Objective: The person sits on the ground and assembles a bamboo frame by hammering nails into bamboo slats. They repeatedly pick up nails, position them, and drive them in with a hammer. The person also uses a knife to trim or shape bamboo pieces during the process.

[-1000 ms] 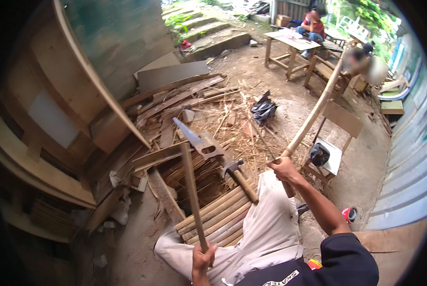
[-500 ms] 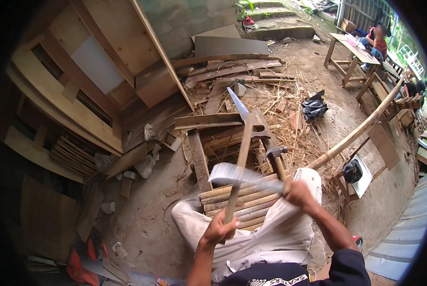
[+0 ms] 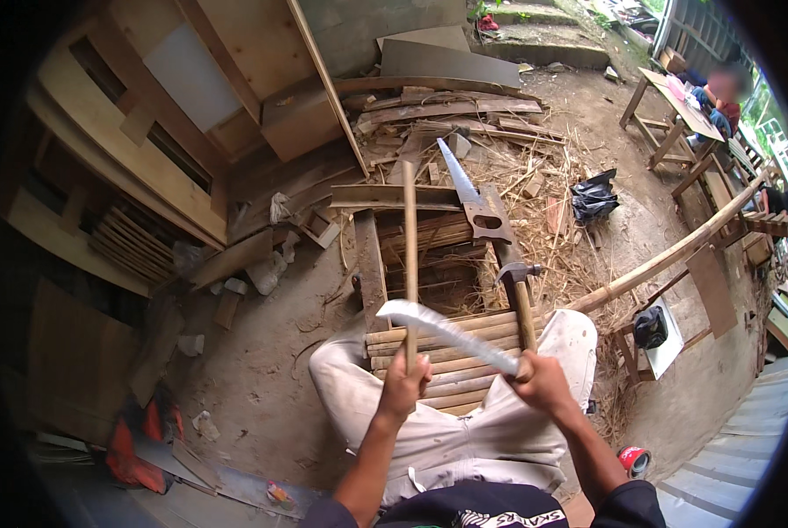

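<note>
Wooden stick point(image 3: 410, 238) stands almost upright in the person's left hand point(image 3: 404, 385), gripped near its lower end above the bamboo-slat seat point(image 3: 460, 387) between the knees, its upper length lined up with the dark gap in the timber frame beyond. The left fingers are closed round it, with the knuckles turned forward and the forearm sloping up from the lower edge, leaning slightly to the right. The right hand point(image 3: 542, 380) is a closed fist on the grip of a curved machete point(image 3: 451, 334), whose slightly blurred blade points left and rises toward its hooked tip. That tip end crosses the stick just above the left hand; whether the two touch, I cannot tell. The right forearm comes in from the lower right and slants up and to the left, so that the hands sit well apart at nearly the same height, each over the pale trousers point(image 3: 473, 440) or the slats. Just beyond the right hand lies a claw hammer point(image 3: 522, 304), and farther off a handsaw point(image 3: 475, 195).
</note>
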The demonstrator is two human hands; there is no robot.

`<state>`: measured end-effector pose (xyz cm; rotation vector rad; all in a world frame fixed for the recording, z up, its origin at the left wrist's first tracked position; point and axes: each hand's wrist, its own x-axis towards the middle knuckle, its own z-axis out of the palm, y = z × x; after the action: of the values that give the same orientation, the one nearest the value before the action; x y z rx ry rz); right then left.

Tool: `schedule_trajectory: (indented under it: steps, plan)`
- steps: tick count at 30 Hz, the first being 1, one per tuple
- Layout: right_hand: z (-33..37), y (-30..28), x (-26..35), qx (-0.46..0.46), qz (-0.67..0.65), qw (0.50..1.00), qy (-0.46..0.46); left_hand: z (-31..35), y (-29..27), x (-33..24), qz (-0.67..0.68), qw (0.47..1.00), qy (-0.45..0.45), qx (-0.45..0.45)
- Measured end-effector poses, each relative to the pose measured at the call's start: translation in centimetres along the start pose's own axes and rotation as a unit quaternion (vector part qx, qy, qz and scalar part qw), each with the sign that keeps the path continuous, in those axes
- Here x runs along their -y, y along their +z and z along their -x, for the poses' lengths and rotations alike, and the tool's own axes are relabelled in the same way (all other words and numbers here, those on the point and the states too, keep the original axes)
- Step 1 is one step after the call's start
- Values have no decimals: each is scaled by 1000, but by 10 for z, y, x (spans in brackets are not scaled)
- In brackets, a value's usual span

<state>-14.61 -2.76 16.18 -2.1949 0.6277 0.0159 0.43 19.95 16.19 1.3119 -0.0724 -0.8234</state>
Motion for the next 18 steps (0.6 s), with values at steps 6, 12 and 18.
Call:
schedule_trajectory:
  steps: [6, 12, 18]
  plan:
    - [-23, 20, -5, -32, 58, 990, -123, 30, 7, -13, -268, 962, 45, 32]
    - [-109, -83, -55, -230, -181, 932, 211, 115, -13, -31, -356, 926, -51, 114]
    - [-73, -42, -20, -101, -237, 962, 95, 54, -41, -3, -35, 998, -50, 5]
